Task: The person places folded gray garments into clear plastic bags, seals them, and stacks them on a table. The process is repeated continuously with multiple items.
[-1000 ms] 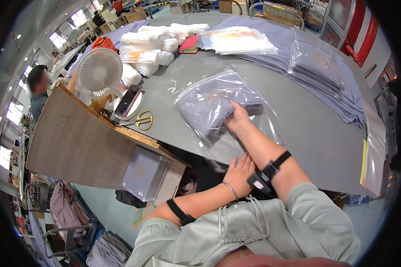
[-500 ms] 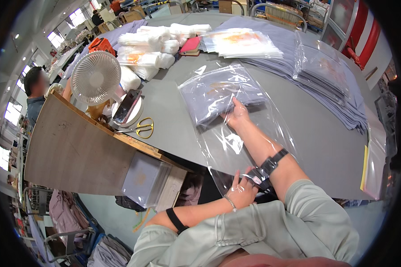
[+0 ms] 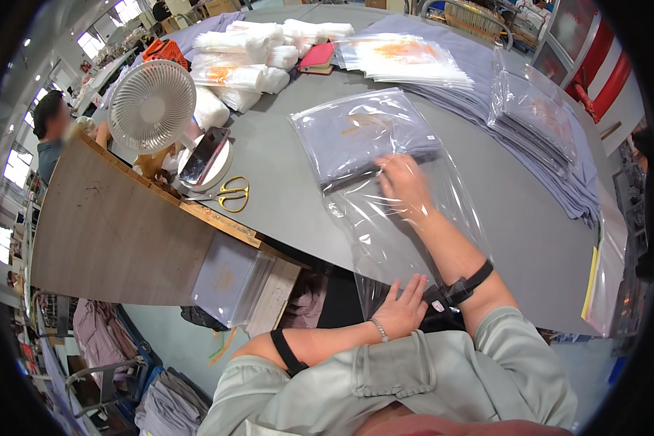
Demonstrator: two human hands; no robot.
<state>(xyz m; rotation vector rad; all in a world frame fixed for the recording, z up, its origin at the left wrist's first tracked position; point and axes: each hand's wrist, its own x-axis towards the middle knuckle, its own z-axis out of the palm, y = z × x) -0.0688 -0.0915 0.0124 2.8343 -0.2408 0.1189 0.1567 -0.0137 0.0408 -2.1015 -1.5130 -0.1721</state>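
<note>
A folded grey-lilac fabric piece (image 3: 363,145) lies flat in a clear plastic bag (image 3: 443,211) on the table. The bag's long unfilled end reaches toward me. My right hand (image 3: 407,185), slightly blurred, is at the near edge of the folded fabric, thumb and bent fingers apart. Film shines over the hand and wrist; whether the whole forearm is inside the bag I cannot tell. My left hand (image 3: 401,311) rests at the table's near edge by the bag's near end, fingers stretched out.
Left of the bag are gold-handled scissors (image 3: 232,195), a phone (image 3: 205,156) and a white fan (image 3: 152,105). White plastic rolls (image 3: 232,47), a red notebook (image 3: 317,58) and flat bags (image 3: 407,58) lie behind. Bagged fabric pieces (image 3: 534,120) are stacked at right on grey-lilac cloth (image 3: 479,109).
My right hand has come out from under the folded fabric and drawn slightly toward me. The fabric now lies flatter. My left hand's fingers have straightened at the bag's near end.
</note>
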